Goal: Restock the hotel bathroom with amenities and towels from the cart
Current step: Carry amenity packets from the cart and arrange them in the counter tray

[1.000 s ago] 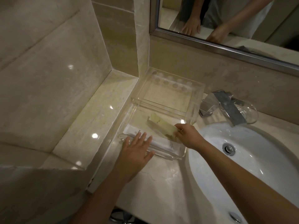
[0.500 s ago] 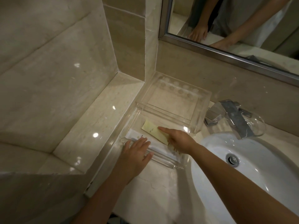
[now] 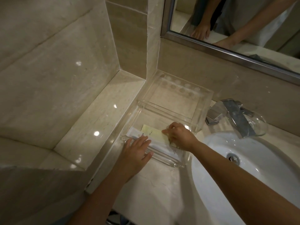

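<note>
Head view, left hand (image 3: 136, 152): flat, palm down, fingers spread apart, resting on the white packet (image 3: 162, 146) at the clear tray (image 3: 198, 114) front edge.
Right hand (image 3: 181, 137): grip pinched together on the pale yellow packet (image 3: 153, 133), inside the tray's front section.
Writing: small dark print, too blurry to read.
Surface (image 3: 151, 190): marble, sink (image 3: 243, 181) just right.

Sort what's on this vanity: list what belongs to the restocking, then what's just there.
Restocking:
clear acrylic tray
yellow packet
white packet
left hand
right hand

Just there:
faucet
sink
mirror
</note>
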`<act>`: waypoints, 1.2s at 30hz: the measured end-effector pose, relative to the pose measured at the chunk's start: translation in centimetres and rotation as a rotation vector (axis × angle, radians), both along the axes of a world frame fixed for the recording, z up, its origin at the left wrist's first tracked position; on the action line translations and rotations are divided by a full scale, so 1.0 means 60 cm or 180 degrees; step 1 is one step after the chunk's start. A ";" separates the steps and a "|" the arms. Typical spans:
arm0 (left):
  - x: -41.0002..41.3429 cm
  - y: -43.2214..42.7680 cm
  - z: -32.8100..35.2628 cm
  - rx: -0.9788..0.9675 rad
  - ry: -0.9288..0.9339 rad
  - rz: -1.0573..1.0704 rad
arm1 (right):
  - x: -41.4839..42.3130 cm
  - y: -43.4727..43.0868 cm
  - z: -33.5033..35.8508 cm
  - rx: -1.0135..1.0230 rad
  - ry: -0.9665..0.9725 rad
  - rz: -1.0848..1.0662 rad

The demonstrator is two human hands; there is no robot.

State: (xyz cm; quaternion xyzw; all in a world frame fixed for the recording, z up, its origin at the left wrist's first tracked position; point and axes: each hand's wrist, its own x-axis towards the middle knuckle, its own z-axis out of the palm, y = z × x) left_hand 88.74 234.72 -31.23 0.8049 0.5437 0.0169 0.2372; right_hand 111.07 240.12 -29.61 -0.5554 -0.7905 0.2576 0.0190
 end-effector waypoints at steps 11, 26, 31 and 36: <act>0.021 -0.016 0.070 -0.0453 -0.0197 0.0209 | 0.030 -0.044 0.044 -0.0086 -0.0697 -0.0373; 0.034 -0.254 0.226 -0.0872 -0.1157 0.1219 | 0.028 -0.238 0.184 -0.0600 0.0718 0.0446; 0.013 -0.388 0.262 -0.0714 -0.1054 0.1666 | -0.009 -0.302 0.204 -0.0650 0.0971 0.0980; -0.021 -0.546 0.283 -0.0683 -0.0989 0.2270 | -0.093 -0.371 0.215 -0.0744 0.0928 0.1793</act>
